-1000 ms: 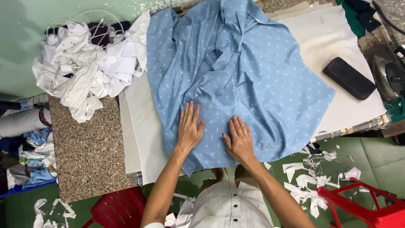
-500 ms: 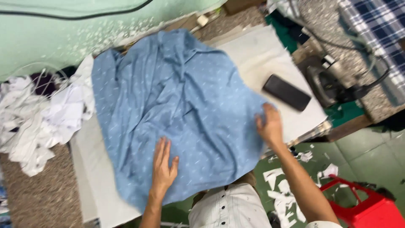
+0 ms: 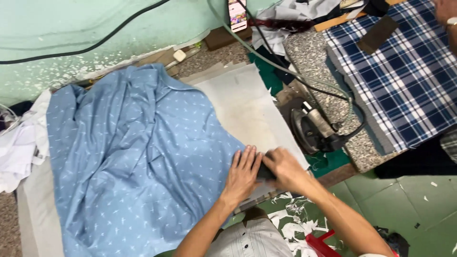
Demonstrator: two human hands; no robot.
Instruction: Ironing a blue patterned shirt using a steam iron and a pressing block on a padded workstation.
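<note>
— Where's the small flat black object point(image 3: 264, 172)?
— At the near right edge of your padded white surface point(image 3: 238, 102), beside the soft blue patterned shirt point(image 3: 133, 157). It looks stiff, light; hold its sides.
— Grip?
— Your right hand point(image 3: 284, 169) closes over it; your left hand point(image 3: 243, 173) lies flat, fingers spread, touching it.

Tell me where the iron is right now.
In the head view the iron sits right of the white pressing board, on the speckled counter beside the plaid cloth, just beyond the right hand.
</note>
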